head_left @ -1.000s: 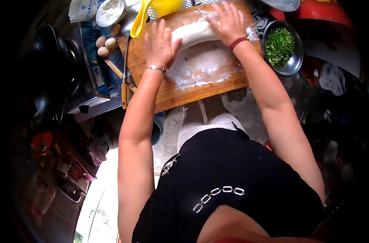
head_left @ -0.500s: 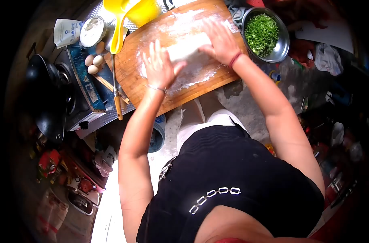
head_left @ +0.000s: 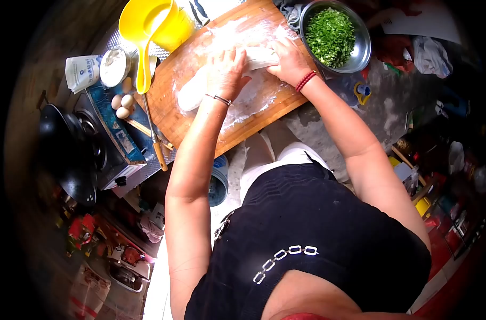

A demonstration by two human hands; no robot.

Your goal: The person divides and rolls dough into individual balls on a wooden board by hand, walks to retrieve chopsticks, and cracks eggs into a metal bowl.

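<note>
Rolling appeared to be the step in hand: dough (head_left: pixel 191 93), one length, lay on floured board (head_left: pixel 163 101). Left hand (head_left: pixel 226 74), fingers extended, covered its middle; right hand (head_left: pixel 290 61), thumb spread, its right end. Next move seemed to call for even palm pressure.

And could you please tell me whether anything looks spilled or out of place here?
Nothing looks seriously wrong. Flour is strewn over the wooden board around the dough, seemingly normal dusting. Slightly odd: the eggs lie loose near the stove, without a visible holder.
</note>
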